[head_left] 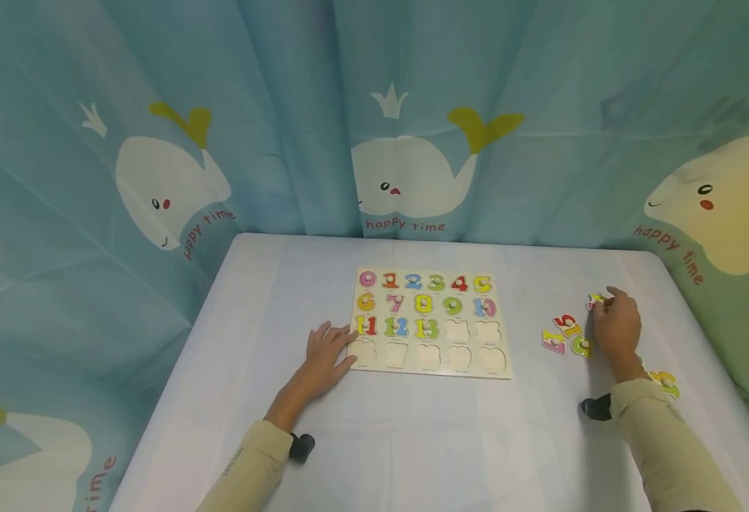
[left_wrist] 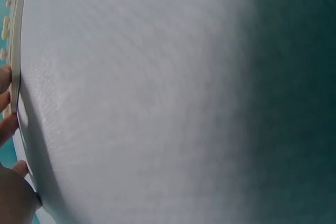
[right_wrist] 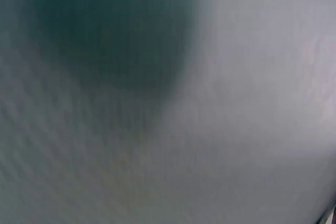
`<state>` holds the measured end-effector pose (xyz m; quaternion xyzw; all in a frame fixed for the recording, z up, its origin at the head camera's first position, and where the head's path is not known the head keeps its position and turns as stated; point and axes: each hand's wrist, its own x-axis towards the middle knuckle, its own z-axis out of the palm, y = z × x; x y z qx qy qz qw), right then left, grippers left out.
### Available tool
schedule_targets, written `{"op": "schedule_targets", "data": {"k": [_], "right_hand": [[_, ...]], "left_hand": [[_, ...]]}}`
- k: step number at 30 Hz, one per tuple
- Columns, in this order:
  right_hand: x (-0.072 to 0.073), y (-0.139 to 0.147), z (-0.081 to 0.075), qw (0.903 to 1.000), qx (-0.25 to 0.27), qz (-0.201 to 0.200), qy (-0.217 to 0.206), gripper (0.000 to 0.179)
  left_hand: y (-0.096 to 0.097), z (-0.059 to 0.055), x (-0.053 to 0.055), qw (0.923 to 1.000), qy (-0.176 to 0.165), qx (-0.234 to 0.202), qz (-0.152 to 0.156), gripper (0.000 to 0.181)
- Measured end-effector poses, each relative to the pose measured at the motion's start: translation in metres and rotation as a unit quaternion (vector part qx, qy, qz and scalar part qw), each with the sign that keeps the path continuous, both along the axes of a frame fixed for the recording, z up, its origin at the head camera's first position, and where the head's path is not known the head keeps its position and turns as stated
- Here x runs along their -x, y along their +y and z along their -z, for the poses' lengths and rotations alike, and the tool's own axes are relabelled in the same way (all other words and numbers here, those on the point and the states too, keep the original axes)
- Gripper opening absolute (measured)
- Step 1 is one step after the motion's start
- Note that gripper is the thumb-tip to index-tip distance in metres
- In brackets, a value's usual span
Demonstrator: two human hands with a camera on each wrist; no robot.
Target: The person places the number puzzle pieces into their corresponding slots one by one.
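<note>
A wooden number puzzle board (head_left: 434, 361) lies on the table, with knobbed number pieces from 0 to 13 in its upper slots and bare recesses at lower right and along the bottom row. My left hand (head_left: 329, 358) rests at the board's left edge, its fingers spread and touching it. In the left wrist view, the left hand's fingers (left_wrist: 8, 127) meet the board's edge (left_wrist: 17, 40). Over at the right, my right hand (head_left: 617, 327) pinches a small number puzzle piece (head_left: 595, 301) at its fingertips; the hand partly hides it. The right wrist view is mostly blurred tabletop.
Several loose number pieces (head_left: 555, 341) lie left of the right hand. Another green and yellow piece (head_left: 665, 382) lies beside the right forearm, which partly covers things there. A blue curtain (head_left: 297, 128) with whale prints hangs behind the white table (head_left: 272, 284).
</note>
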<state>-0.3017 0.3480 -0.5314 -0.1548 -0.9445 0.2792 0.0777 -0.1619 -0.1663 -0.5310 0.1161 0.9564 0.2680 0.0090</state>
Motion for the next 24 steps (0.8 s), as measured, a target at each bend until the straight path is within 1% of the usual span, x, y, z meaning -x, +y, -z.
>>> {"op": "schedule_targets", "data": {"k": [5,8,12,15,20,24], "right_hand": [[-0.003,-0.010,-0.002,0.9997,0.021,-0.003,0.009,0.046],[-0.003,-0.016,-0.003,0.9993,0.028,-0.022,0.013,0.047],[-0.005,-0.025,-0.006,0.9979,0.022,-0.060,0.004,0.048],[-0.007,-0.030,-0.008,0.9965,0.017,-0.081,-0.003,0.048],[-0.009,-0.038,-0.007,0.9955,0.008,-0.095,-0.002,0.047],[-0.012,-0.045,-0.007,0.9944,-0.005,-0.105,0.010,0.045]], "left_hand": [[0.000,-0.001,0.000,1.0000,-0.006,0.004,-0.002,0.046],[0.000,-0.002,0.000,1.0000,-0.004,0.003,-0.003,0.046],[0.001,-0.003,-0.001,1.0000,-0.003,0.000,-0.003,0.046],[0.002,-0.002,-0.001,1.0000,-0.006,0.001,-0.002,0.046],[0.001,-0.003,0.000,0.9999,-0.010,0.008,-0.005,0.046],[0.001,-0.003,0.000,0.9999,-0.013,0.005,-0.007,0.046]]}}
